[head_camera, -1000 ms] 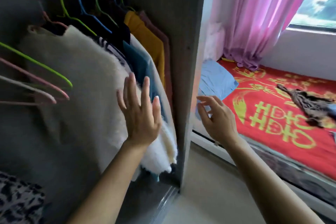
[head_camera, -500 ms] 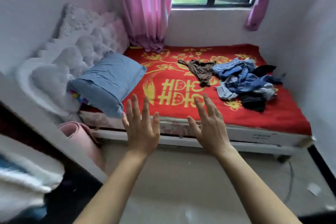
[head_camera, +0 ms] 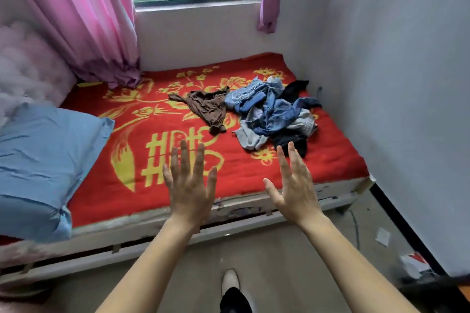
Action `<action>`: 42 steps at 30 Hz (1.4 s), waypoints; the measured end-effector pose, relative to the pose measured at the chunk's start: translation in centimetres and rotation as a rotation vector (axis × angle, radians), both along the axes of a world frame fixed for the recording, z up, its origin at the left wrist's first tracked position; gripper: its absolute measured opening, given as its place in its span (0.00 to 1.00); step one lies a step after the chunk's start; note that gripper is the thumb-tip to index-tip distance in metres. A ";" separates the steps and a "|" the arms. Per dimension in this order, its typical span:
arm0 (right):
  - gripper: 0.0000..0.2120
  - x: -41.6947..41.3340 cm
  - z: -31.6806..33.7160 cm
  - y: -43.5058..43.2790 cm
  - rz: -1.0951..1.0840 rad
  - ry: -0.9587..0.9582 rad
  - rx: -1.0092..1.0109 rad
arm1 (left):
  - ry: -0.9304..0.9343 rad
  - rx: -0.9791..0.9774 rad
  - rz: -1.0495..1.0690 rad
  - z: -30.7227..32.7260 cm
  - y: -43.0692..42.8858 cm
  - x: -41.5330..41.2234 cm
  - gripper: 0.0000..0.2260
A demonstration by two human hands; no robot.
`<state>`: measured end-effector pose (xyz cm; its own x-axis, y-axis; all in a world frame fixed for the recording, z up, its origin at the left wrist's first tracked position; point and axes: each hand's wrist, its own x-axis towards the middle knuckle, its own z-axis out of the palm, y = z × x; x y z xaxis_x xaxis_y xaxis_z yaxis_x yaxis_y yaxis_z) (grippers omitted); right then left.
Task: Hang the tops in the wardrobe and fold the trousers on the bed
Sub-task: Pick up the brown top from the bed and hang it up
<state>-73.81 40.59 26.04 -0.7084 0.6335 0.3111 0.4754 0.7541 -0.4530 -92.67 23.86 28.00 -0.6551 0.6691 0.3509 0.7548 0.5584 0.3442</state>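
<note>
Brown top (head_camera: 207, 107) lying diagonal on bed (head_camera: 330, 160), jeans heap (head_camera: 273, 114) beside

One readable sign only. Red woven blanket (head_camera: 330, 160) with yellow flower pattern, spread over the bed. A large blocky yellow character (head_camera: 157, 150) is woven into it, left of the heap of blue denim trousers (head_camera: 274, 114) and nearer the camera than the heap. It reads as the double-happiness sign 囍, seen upside down from this side: doubled rows of bars and boxes. Its right part is hidden behind the left hand (head_camera: 189, 185).

White paper scrap (head_camera: 382, 236) on the floor, right of the heap and nearer: any print too small to read. Red-and-white wrapper (head_camera: 413, 262), nearer again, against the wall: markings blurred, not legible.
</note>
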 end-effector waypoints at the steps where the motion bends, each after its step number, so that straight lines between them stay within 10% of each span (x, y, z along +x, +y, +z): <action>1: 0.44 -1.4 -0.1 2.3 -0.019 -0.025 0.004 | -0.025 -0.010 -0.003 -0.3 2.4 -1.7 0.30; 27: 0.41 -24.8 -11.8 43.6 0.099 -0.451 -0.263 | -0.266 -0.489 0.155 -10.0 40.2 -22.1 0.33; 42: 0.37 -44.4 -28.2 45.8 0.276 -0.530 -0.336 | -0.479 -0.588 0.165 -29.0 43.9 -39.6 0.36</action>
